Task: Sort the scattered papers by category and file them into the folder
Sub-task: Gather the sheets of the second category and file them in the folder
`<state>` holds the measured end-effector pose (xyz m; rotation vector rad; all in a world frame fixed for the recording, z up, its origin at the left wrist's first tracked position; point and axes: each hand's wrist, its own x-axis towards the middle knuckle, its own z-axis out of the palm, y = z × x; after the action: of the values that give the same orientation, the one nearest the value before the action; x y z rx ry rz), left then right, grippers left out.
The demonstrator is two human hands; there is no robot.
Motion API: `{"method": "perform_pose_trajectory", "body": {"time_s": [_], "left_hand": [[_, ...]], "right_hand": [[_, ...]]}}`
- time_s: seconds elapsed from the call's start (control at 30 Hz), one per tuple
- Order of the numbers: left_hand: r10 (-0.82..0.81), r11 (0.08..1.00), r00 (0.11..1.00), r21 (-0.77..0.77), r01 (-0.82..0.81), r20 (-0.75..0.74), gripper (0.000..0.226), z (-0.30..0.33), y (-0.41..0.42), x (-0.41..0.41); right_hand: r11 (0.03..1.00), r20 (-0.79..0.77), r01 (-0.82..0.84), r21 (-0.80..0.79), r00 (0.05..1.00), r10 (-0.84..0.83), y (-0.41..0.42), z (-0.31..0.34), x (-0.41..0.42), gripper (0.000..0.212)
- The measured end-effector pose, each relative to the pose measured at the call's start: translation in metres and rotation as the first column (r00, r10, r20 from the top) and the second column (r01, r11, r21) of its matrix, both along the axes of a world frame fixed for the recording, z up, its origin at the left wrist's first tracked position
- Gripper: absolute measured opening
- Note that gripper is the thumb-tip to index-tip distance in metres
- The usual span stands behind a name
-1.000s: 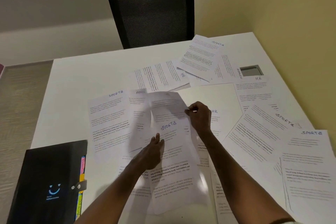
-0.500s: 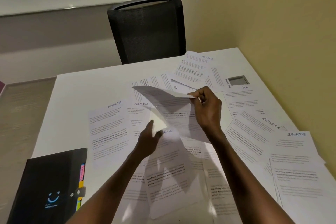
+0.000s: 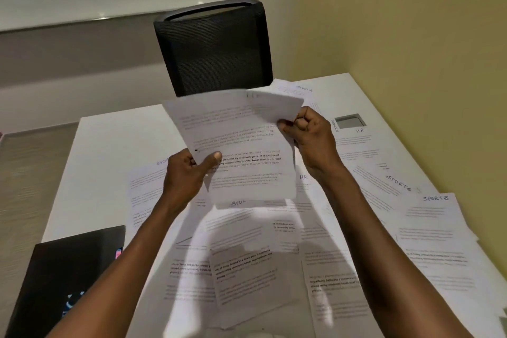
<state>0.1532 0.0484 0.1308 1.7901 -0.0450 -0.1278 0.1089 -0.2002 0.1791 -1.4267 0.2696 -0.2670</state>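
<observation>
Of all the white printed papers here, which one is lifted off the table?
The white printed sheet pinched between the left hand and right hand, in front of the black chair; the others lie flat on the white table.

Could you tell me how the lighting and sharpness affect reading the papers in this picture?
Head view: the held sheet is motion-blurred, its heading unreadable; both arms cast soft shadows on the papers below; handwritten SPORTS and HR headings at the right stay legible; the wide lens bends the table edges; the black folder is dim, cut off at the corner.
</observation>
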Motion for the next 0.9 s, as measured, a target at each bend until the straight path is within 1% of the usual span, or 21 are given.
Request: {"method": "perform_pose_trajectory", "body": {"time_s": [0.03, 0.1, 0.17, 0.2, 0.27, 0.33, 0.4, 0.43, 0.47, 0.57, 0.63, 0.67, 0.73, 0.77, 0.8, 0.9], "left_hand": [[-0.005, 1.000, 1.000, 0.018, 0.005, 0.003, 0.018, -0.001, 0.000, 0.001], [0.013, 0.998, 1.000, 0.056, -0.014, 0.024, 0.016, -0.005, 0.000, 0.002], [0.066, 0.996, 0.998, 0.065, -0.068, 0.023, 0.024, -0.012, 0.003, 0.001], [0.090, 0.993, 0.996, 0.070, -0.091, 0.017, 0.028, -0.017, 0.007, 0.000], [0.123, 0.989, 0.992, 0.083, -0.122, -0.012, 0.028, -0.028, 0.017, -0.002], [0.159, 0.984, 0.986, 0.086, -0.155, -0.047, 0.025, -0.038, 0.029, -0.007], [0.190, 0.979, 0.979, 0.094, -0.182, -0.078, 0.027, -0.046, 0.038, -0.012], [0.206, 0.975, 0.975, 0.100, -0.197, -0.088, 0.029, -0.050, 0.041, -0.015], [0.222, 0.972, 0.970, 0.100, -0.212, -0.099, 0.028, -0.053, 0.043, -0.017], [0.228, 0.973, 0.963, 0.070, -0.220, -0.147, 0.025, -0.064, 0.049, -0.020], [0.224, 0.974, 0.960, 0.065, -0.216, -0.166, 0.034, -0.069, 0.050, -0.018], [0.225, 0.974, 0.959, 0.061, -0.217, -0.175, 0.031, -0.071, 0.050, -0.017], [0.231, 0.973, 0.957, 0.062, -0.223, -0.177, 0.019, -0.076, 0.048, -0.017], [0.233, 0.972, 0.957, 0.067, -0.225, -0.174, 0.016, -0.076, 0.045, -0.017], [0.233, 0.972, 0.957, 0.070, -0.224, -0.172, 0.015, -0.076, 0.043, -0.018], [0.237, 0.970, 0.955, 0.091, -0.224, -0.179, 0.008, -0.079, 0.041, -0.019]], "right_hand": [[0.999, -0.012, -0.016, 0.049, 1.000, 0.017, -0.003, -0.006, 0.006, 0.015], [0.996, -0.065, 0.001, 0.091, 0.998, 0.004, -0.015, -0.023, 0.019, 0.026], [0.995, -0.160, 0.078, 0.064, 0.985, -0.067, -0.032, -0.049, 0.029, 0.037], [0.993, -0.232, 0.119, 0.015, 0.966, -0.112, -0.041, -0.064, 0.031, 0.041], [0.974, -0.405, 0.147, -0.170, 0.891, -0.205, -0.063, -0.102, 0.029, 0.043], [0.936, -0.533, 0.087, -0.341, 0.803, -0.269, -0.086, -0.143, 0.020, 0.045], [0.897, -0.619, -0.009, -0.441, 0.727, -0.297, -0.102, -0.179, 0.008, 0.049], [0.873, -0.662, -0.087, -0.480, 0.688, -0.296, -0.107, -0.194, 0.002, 0.044], [0.837, -0.687, -0.159, -0.524, 0.660, -0.305, -0.107, -0.203, -0.003, 0.039], [0.727, -0.713, -0.307, -0.614, 0.610, -0.344, -0.098, -0.220, -0.009, 0.056], [0.664, -0.728, -0.382, -0.643, 0.575, -0.374, -0.084, -0.224, -0.007, 0.081], [0.624, -0.722, -0.411, -0.665, 0.567, -0.396, -0.077, -0.226, -0.006, 0.089], [0.535, -0.694, -0.454, -0.713, 0.567, -0.444, -0.063, -0.226, -0.003, 0.092], [0.525, -0.695, -0.462, -0.715, 0.553, -0.460, -0.060, -0.229, 0.000, 0.091], [0.537, -0.702, -0.457, -0.709, 0.539, -0.467, -0.058, -0.229, 0.002, 0.089], [0.609, -0.742, -0.434, -0.664, 0.489, -0.459, -0.056, -0.229, 0.009, 0.087]]}}
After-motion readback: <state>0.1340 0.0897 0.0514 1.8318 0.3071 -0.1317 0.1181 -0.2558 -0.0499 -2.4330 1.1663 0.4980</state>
